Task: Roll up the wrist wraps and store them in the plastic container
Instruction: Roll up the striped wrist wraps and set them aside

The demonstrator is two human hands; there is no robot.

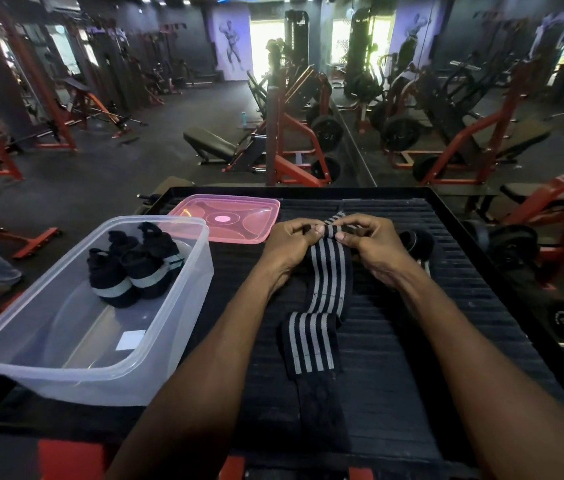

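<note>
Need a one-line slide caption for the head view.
Both hands start rolling a black grey-striped wrist wrap beside a clear plastic container.

The wrap (322,299) is black with grey stripes along its length. The rolls (135,268) in the container (48,358) are black with pale grey bands. The container is clear, with a white label on its bottom. The lid (228,220) is pink and see-through. The surface (412,358) is black and ribbed.
</note>
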